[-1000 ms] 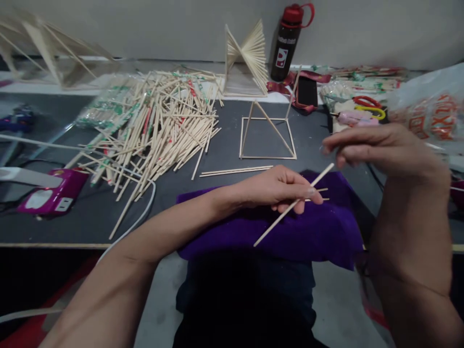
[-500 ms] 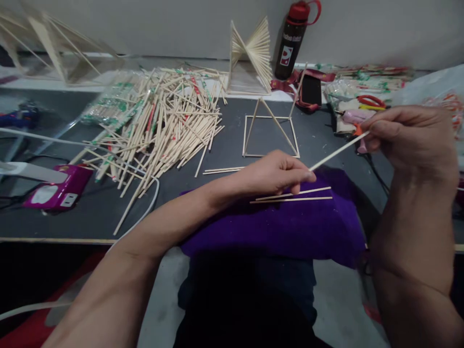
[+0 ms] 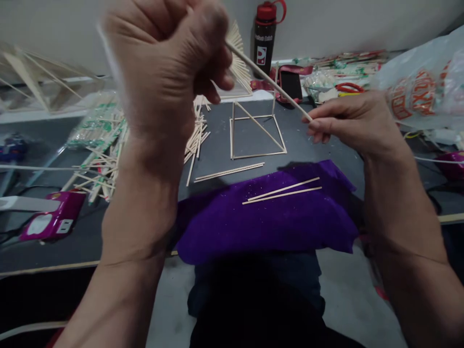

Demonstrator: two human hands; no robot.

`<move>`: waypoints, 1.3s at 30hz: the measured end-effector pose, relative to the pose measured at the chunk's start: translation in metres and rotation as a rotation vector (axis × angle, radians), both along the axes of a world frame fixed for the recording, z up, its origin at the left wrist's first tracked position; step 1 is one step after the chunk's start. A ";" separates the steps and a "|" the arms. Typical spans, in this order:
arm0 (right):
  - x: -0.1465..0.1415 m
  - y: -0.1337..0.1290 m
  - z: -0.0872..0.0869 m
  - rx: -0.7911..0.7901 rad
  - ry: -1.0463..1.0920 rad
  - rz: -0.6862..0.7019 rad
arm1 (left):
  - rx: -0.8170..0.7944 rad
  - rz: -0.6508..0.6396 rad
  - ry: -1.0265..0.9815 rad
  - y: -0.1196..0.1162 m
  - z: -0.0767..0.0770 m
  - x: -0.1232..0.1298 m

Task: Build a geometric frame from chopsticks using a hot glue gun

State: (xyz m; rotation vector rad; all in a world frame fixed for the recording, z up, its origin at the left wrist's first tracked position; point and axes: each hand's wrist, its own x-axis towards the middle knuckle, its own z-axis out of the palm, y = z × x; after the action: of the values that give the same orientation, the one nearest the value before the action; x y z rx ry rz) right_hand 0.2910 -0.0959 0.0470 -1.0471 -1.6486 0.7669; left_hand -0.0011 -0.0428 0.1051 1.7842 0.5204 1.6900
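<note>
upper left to right of frame: stick (image 3: 268,81) slanting down between hands | left hand (image 3: 163,58) grip: closed round its upper end | right hand (image 3: 337,118) grip: pinching its lower end | lower centre: two sticks (image 3: 282,191) on purple cloth (image 3: 268,224), square-based frame (image 3: 258,155) beyond on desk (image 3: 217,169)

A plain, pale grey wall (image 3: 326,24) ran across the top of the frame, its upper right corner falling into shadow. Below it stretched a dark grey, flat tabletop (image 3: 213,145) with a thin, light-brown front edge, seen at lower left and far right. Smooth, light grey floor (image 3: 170,304) showed at bottom centre, under dim, soft light.
</note>
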 end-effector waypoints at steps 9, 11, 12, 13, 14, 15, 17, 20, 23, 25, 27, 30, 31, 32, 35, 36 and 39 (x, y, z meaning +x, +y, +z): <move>-0.040 0.023 0.017 -0.012 -0.109 -0.026 | -0.069 -0.183 -0.113 0.034 0.006 0.002; -0.045 0.030 0.014 -0.042 -0.097 -0.020 | -0.146 -0.231 -0.098 0.048 -0.005 -0.004; -0.048 0.034 0.011 -0.055 -0.091 -0.011 | -0.189 -0.224 -0.055 0.055 -0.011 -0.007; -0.050 0.038 0.009 -0.065 -0.091 0.001 | -0.245 -0.184 0.025 0.061 -0.018 -0.010; -0.053 0.042 0.007 -0.071 -0.096 0.014 | -0.245 -0.134 0.021 0.068 -0.024 -0.011; -0.055 0.046 0.005 -0.074 -0.107 0.026 | -0.260 -0.125 0.038 0.073 -0.030 -0.012; -0.061 0.052 0.003 -0.068 -0.147 0.033 | -0.288 -0.127 0.041 0.083 -0.041 -0.009; -0.069 0.058 0.004 -0.051 -0.223 -0.034 | -0.330 -0.122 0.002 0.096 -0.049 -0.002; -0.060 0.059 0.004 -0.043 -0.291 -0.168 | -0.384 -0.084 -0.064 0.114 -0.055 0.000; -0.039 0.055 0.001 -0.034 -0.328 -0.279 | -0.461 -0.108 -0.067 0.129 -0.061 -0.001; -0.006 0.049 -0.006 -0.036 -0.349 -0.428 | -0.512 -0.147 -0.065 0.140 -0.068 -0.001; 0.052 0.041 -0.021 -0.082 -0.408 -0.725 | -0.565 -0.253 0.070 0.142 -0.076 0.002; 0.069 0.040 -0.028 -0.115 -0.473 -0.813 | -0.596 -0.287 0.142 0.139 -0.077 0.003; 0.083 0.041 -0.036 -0.142 -0.532 -0.897 | -0.635 -0.312 0.207 0.135 -0.078 0.005; 0.110 0.045 -0.058 -0.298 -0.627 -1.006 | -0.734 -0.296 0.267 0.123 -0.079 0.009; 0.115 0.047 -0.065 -0.371 -0.635 -0.992 | -0.748 -0.272 0.254 0.121 -0.079 0.010; 0.123 0.049 -0.077 -0.485 -0.487 -0.874 | -0.781 -0.253 0.246 0.116 -0.083 0.012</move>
State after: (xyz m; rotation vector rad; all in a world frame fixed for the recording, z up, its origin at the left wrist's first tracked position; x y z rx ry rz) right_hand 0.4142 -0.0466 -0.0304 -2.2275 -1.1726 0.3170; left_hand 0.0112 0.0735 0.0221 1.3899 0.8732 0.9037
